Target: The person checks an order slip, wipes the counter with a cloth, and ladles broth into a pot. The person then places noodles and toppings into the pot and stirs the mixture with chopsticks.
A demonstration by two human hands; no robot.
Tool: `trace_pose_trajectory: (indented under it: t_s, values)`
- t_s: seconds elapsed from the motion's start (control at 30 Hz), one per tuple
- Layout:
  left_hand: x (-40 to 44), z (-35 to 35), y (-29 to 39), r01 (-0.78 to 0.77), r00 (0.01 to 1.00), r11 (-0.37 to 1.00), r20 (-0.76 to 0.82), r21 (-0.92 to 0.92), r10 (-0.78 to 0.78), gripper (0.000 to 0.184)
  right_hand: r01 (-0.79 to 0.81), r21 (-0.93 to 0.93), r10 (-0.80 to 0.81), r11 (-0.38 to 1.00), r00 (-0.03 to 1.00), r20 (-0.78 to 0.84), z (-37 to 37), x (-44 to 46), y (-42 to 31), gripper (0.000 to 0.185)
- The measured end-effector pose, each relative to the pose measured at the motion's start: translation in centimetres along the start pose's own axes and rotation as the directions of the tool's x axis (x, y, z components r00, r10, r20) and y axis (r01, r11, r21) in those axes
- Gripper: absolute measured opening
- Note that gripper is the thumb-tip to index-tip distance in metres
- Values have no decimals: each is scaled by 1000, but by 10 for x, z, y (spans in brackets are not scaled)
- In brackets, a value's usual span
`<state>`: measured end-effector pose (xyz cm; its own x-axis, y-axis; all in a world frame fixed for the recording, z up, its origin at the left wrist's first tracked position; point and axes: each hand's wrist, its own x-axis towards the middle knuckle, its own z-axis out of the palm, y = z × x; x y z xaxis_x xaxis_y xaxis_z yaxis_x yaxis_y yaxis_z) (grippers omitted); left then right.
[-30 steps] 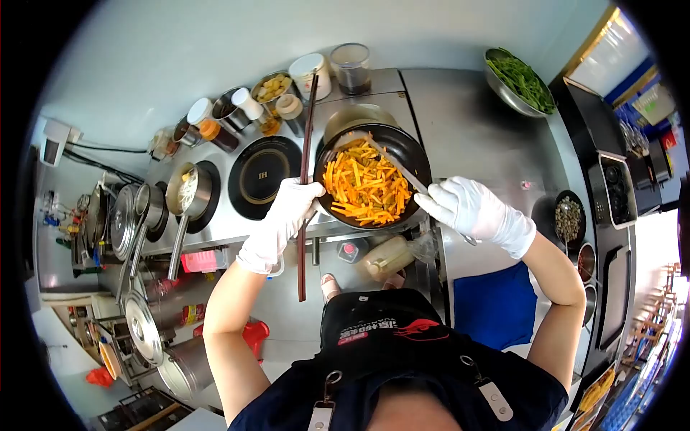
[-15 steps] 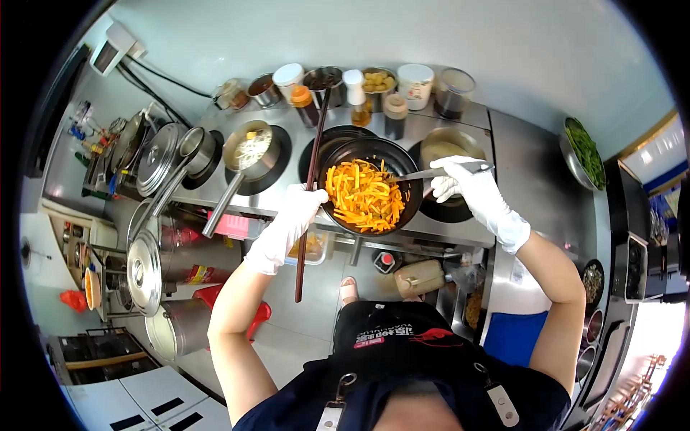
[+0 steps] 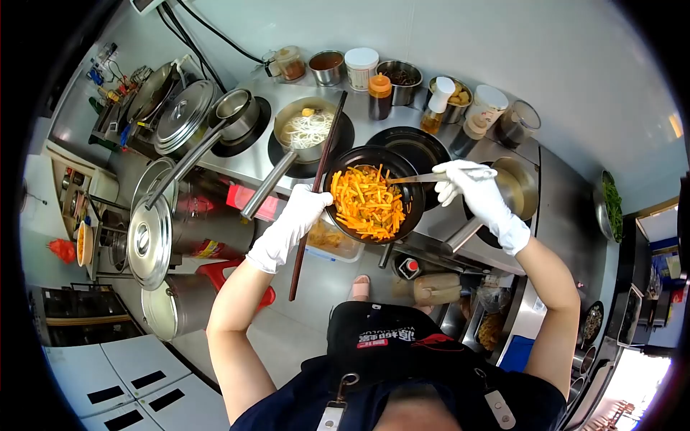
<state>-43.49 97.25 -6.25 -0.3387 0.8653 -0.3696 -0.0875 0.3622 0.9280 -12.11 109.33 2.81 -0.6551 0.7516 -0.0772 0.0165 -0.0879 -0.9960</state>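
My left hand point(image 3: 303, 210), in a white glove, is closed around a pair of long dark chopsticks point(image 3: 333, 129) at the left rim of a black frying pan point(image 3: 415, 224). The thumb side touches the rim; whether the fingers also grip it is hidden. Orange strips point(image 3: 368, 203), resembling carrot, lie in the pan. My right hand point(image 3: 471, 185), also gloved, is closed on a long metal utensil point(image 3: 424, 177). Its far end goes into the strips, so its shape is hidden. The pan sits in front of a black burner point(image 3: 413, 140), over the stove's front edge.
Left of the pan, a saucepan point(image 3: 298, 118) holds white strands in liquid. Another saucepan point(image 3: 512, 188) stands right, near my right wrist. Bottles, including an orange-capped one point(image 3: 379, 97), and several containers line the back. A bowl of greens point(image 3: 611, 205) lies far right.
The view has turned left, shifting the stove rightward in it. The pan and both hands have moved left relative to the stove, uncovering more of the burner. Both grips are unchanged.
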Motion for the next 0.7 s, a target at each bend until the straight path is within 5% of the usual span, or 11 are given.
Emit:
trace_pose_trajectory:
  t_s: [0.47, 0.57, 0.63, 0.7]
  values:
    - [4, -42, 0, -4, 995, 996, -99, -92, -5, 23, -83, 138, 97, 987, 991, -96, 15, 34, 12, 29]
    - [3, -46, 10, 81, 994, 988, -66, -130, -90, 14, 4, -123, -18, 992, 994, -112, 33, 33, 1, 26]
    - [1, -46, 19, 73, 996, 989, -48, -129, -80, 15, 210, -257, -217, 943, 976, -1, 47, 30, 12, 22]
    - [6, -47, 18, 45, 998, 992, -36, -118, -49, 16, 457, -572, -366, 681, 889, 275, 63, 29, -5, 23]
